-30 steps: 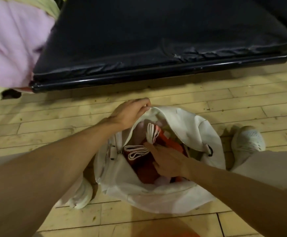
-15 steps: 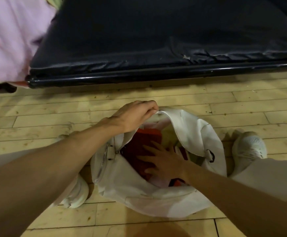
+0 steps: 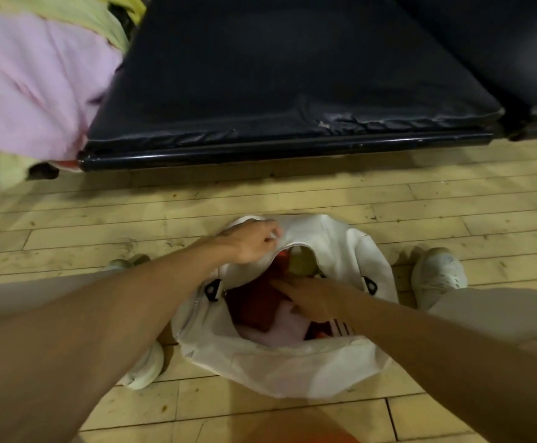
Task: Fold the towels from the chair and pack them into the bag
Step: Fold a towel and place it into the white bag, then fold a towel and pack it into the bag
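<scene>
- The left hand (image 3: 251,243) grips the far rim of the soft white fabric bag (image 3: 292,375), fingers curled round the cloth beside the zip. It is apparently lifting the rim so that the mouth gapes wide.
- The right hand (image 3: 312,298) lies inside that mouth, fingers fairly straight and close together, palm down on the dark red folded towel (image 3: 248,310). It seems to press the towel flat rather than hold it, though blur hides the fingertips.
- The dark red folded towel sits inside the bag over a pale pink towel (image 3: 280,330), with a yellow-green cloth (image 3: 302,263) tucked at the far end.
- The bag rests on the pale wooden plank floor (image 3: 452,219) between the person's white shoes (image 3: 436,276), within easy reach of both arms.
- A loose heap of pink and yellow-green towels (image 3: 30,91) lies at the left, beside the black padded chair seat (image 3: 276,75), so packing looks only partway done.
</scene>
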The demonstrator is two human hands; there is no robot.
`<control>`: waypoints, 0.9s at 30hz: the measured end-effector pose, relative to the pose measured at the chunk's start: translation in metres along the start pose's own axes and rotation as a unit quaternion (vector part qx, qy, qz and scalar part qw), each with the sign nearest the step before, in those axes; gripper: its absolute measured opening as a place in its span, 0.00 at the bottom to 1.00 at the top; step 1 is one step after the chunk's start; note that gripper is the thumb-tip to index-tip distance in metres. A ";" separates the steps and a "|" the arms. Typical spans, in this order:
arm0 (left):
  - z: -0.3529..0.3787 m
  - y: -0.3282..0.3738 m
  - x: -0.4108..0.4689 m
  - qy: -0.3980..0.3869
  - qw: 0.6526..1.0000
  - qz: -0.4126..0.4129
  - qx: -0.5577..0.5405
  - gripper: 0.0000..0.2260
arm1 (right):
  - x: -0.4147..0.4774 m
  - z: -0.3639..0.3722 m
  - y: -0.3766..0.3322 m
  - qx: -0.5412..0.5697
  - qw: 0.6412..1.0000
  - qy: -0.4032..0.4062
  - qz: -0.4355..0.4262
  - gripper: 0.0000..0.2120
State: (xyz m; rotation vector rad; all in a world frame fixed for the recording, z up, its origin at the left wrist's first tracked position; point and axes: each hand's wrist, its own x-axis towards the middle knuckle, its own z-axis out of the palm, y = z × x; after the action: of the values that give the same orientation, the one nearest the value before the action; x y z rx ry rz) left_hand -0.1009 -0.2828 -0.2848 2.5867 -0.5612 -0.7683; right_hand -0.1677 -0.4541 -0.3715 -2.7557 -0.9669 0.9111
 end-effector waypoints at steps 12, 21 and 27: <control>-0.084 0.062 -0.082 0.076 0.991 0.044 0.099 0.12 | -0.103 -0.129 -0.023 -0.125 0.984 0.112 0.067 0.15; -0.171 0.071 -0.158 0.176 0.976 0.079 0.105 0.09 | -0.136 -0.237 -0.067 -0.131 0.955 0.256 0.079 0.12; -0.205 0.015 -0.191 0.271 0.960 0.030 0.055 0.05 | -0.099 -0.295 -0.104 -0.112 0.949 0.290 0.050 0.14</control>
State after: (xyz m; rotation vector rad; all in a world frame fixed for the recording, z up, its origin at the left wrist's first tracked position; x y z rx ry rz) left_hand -0.1332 -0.1553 -0.0372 2.6987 -0.5124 0.0106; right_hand -0.1198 -0.3964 -0.0522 -2.9912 -0.8581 -0.0360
